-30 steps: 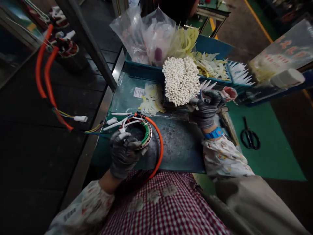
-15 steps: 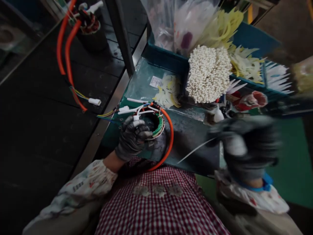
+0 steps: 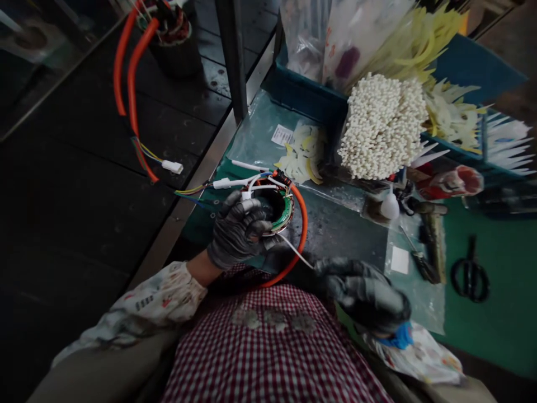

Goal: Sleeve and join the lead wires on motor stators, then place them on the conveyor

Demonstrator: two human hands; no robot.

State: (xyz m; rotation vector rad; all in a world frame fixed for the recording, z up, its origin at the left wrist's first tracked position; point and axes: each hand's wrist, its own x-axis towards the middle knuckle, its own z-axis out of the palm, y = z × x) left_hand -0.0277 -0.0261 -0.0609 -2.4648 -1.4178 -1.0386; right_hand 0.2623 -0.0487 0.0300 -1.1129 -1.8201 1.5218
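My left hand [image 3: 237, 229], in a dark grey glove, is closed on the near left rim of a motor stator [image 3: 282, 217]. The stator is a ring with a green inner edge, white-sleeved leads on top and a thick orange cable [image 3: 302, 235] curving down its right side. A slim white cord [image 3: 296, 250] runs from the stator's near edge to my gloved right hand [image 3: 363, 288], which pinches its other end and is slightly blurred. White connectors [image 3: 222, 183] on coloured wires lie left of the ring.
Behind stand a bundle of white cords [image 3: 381, 129] and a blue bin [image 3: 306, 101] with yellowish pieces. At right lie a screwdriver [image 3: 419, 260], a hammer [image 3: 434, 240] and black scissors [image 3: 470, 274]. Another stator [image 3: 176, 50] with orange cables stands upper left; a metal post [image 3: 232, 61] rises nearby.
My right hand has moved left and nearer my body, bringing the cord's far end to the stator's near edge. My left hand keeps its hold. The view has shifted, revealing the tools at right.
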